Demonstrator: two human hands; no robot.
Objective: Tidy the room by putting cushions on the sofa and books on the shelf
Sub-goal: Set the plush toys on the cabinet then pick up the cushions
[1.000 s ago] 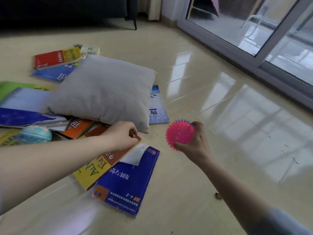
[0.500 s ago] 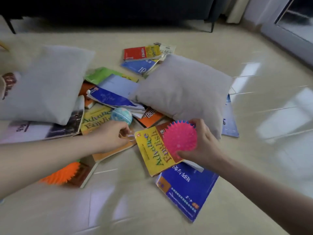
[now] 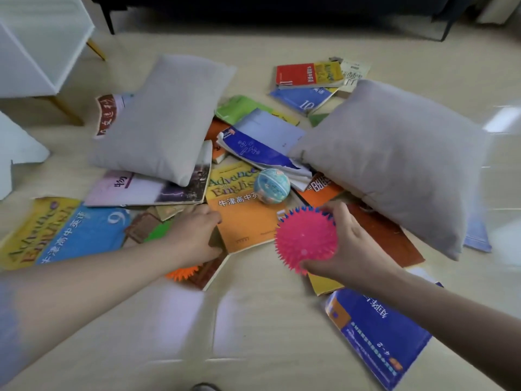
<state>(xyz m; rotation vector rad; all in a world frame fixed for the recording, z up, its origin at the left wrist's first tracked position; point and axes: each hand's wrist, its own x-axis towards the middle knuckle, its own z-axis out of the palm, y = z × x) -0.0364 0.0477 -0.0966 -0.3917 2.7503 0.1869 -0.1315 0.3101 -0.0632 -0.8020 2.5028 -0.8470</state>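
Nearest, a broad strip of bare floor [image 3: 197, 334] lies open on the near side of the orange book [image 3: 242, 221]. Only a blue book [image 3: 377, 334] lies to its near right, one corner cut off by the lower edge of view.

The left hand [image 3: 194, 235] is curled at the orange book's left edge. Whether it grips a cover I cannot tell. The right hand [image 3: 346, 249], just right of the orange book, grips a pink spiky ball [image 3: 306, 238] that hides the book's near right corner. An orange spiky ball [image 3: 183, 273] peeks out under the left wrist, mostly hidden.

Left of the orange book, a yellow-and-blue book [image 3: 64, 230] reaches the frame's edge. A patterned ball [image 3: 272, 186] sits at the orange book's far edge.

Both cushions are on the floor, lying over books. One grey cushion [image 3: 166, 117] is far left of the orange book, and the other cushion [image 3: 392, 159] is to its right. Each covers most of what lies beneath.

Beyond the orange book a red book [image 3: 307, 74] tops a small stack. Past it, open floor runs to the dark sofa [image 3: 282, 9], of which only the underside and legs show. A white cabinet [image 3: 36, 43], far left, is cut off by the frame.
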